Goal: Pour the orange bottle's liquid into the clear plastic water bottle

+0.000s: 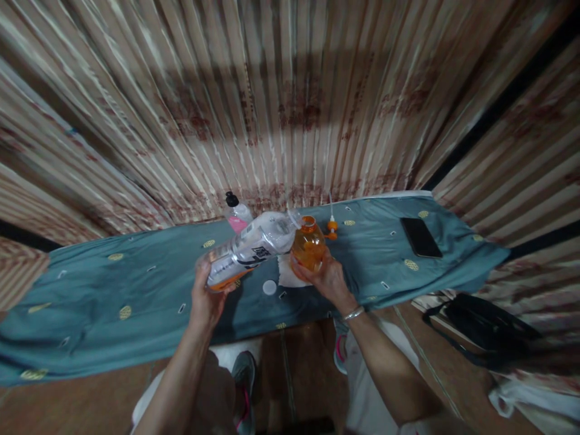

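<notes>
My left hand [209,293] is wrapped round the base of a clear plastic bottle [254,244] with a printed label, tilted so its neck points right. That neck is at the open mouth of an orange see-through bottle [309,246]; whether the two touch I cannot tell. My right hand [327,279] grips the orange bottle from the right and below. An orange pump top [332,227] with a clear tube lies just behind it. On the cloth below the bottles are a white round cap [269,287] and a white tissue [290,275].
A bottle with pink liquid and a black top [236,212] stands behind the tilted bottle. A black phone [421,237] lies at the right on the green patterned cloth [149,290]. Striped curtains [290,90] hang behind. A dark bag [484,329] is on the floor at right.
</notes>
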### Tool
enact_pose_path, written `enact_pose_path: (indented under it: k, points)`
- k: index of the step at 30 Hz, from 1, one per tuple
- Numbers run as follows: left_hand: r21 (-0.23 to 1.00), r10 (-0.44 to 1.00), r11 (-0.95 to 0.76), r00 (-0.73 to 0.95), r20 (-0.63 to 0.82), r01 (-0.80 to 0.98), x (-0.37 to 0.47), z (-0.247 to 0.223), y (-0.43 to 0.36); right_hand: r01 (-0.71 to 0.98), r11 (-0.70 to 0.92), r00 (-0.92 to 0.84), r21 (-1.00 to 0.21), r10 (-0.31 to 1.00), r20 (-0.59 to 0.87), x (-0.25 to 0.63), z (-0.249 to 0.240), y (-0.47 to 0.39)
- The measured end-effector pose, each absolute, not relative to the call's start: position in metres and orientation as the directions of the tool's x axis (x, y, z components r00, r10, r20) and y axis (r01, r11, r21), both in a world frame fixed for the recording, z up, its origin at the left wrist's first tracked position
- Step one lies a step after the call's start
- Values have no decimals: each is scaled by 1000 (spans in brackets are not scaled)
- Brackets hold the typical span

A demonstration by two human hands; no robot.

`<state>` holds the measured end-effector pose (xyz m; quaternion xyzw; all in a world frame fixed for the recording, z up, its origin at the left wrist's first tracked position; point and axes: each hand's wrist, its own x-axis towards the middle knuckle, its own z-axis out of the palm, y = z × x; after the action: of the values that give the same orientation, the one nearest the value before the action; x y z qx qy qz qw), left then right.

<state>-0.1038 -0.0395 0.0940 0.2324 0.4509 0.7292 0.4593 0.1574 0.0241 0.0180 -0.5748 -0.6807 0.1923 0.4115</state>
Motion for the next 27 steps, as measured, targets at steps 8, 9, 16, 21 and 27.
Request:
enact_pose_path:
  k: [8,9,16,21,27]
  points:
    - [866,852,-234,-522,-37,-443,-97,91,-51,606,299,-21,-737,932,361,160,15,21]
    - [868,848,-235,-529,-37,-438,-97,92,-53,611,303,-19,-732,929,368,160,14,20]
    - [887,856,-219,-517,-26,-407,-92,101,-64,641,306,-25,-704,925,379,162,12,19]
    - [897,845,-208,-533,-36,-390,-91,102,-67,654,290,-22,-699,931,365,163,12,19]
    - [894,861,-189,-506,-47,-406,-91,102,-68,651,300,-12,-697,923,386,162,14,18]
